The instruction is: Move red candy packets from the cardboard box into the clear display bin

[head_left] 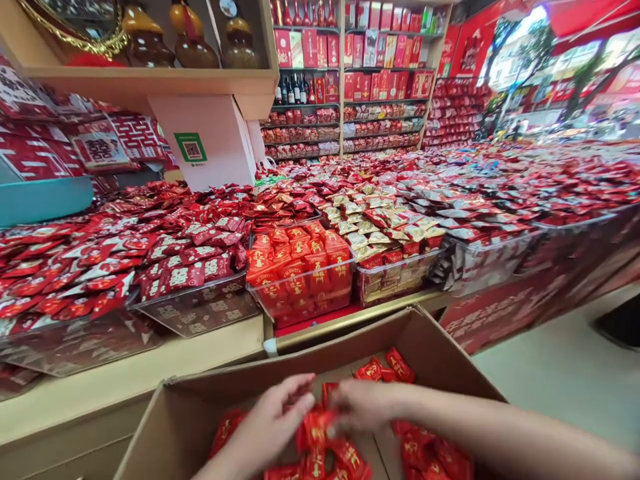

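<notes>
Red candy packets point(320, 440) fill the open cardboard box point(440, 347) at the bottom centre of the frame, and both hands are down in the pile. The left hand point(275, 417), lower centre-left, has its fingers curled loosely over the packets, fingertips touching them. The right hand point(363, 407), just beside it, has fingers bent and pressed together, pinching a small cluster of packets between the two hands. More packets lie loose near the box's far wall. Above, mid-frame, a clear bin point(300, 280) holds matching red-and-gold packets, and red wrapped sweets spread across the counter display point(475, 193).
</notes>
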Demonstrator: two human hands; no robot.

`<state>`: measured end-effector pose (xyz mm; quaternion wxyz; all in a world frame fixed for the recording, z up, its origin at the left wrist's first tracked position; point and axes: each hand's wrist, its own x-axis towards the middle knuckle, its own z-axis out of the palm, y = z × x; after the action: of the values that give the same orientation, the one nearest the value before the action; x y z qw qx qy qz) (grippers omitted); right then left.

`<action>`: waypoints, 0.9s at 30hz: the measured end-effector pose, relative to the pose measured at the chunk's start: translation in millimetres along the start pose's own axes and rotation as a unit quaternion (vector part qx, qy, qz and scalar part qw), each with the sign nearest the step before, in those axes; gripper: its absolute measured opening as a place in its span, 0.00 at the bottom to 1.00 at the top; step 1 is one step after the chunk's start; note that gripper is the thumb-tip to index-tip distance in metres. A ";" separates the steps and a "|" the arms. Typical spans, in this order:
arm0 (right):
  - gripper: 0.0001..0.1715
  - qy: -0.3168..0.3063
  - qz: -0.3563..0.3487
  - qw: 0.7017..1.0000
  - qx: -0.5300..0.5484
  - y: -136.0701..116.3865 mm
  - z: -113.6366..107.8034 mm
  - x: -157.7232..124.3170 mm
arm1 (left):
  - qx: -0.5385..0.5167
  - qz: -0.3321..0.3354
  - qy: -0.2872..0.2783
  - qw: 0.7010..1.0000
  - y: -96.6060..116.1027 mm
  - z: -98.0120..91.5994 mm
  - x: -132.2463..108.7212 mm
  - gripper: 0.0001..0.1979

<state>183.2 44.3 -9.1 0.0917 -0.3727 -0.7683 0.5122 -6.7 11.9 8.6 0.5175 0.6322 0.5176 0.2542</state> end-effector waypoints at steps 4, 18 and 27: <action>0.19 0.026 -0.012 0.996 0.080 -9.5 -11.8 -5.6 | -0.138 -0.049 0.040 0.988 13.2 -4.2 3.7 0.20; 0.14 0.141 -0.129 0.971 0.143 -18.8 -19.5 -15.9 | -0.384 -0.117 0.070 0.913 44.8 3.2 -8.1 0.18; 0.15 0.250 -0.137 0.933 0.220 -25.2 -18.2 -16.3 | -0.345 -0.072 0.017 0.936 42.9 10.0 -9.8 0.21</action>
<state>192.1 41.6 24.8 0.4293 -0.3507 -0.6324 0.5412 15.3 2.1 46.7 0.7119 0.3716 0.4509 0.3897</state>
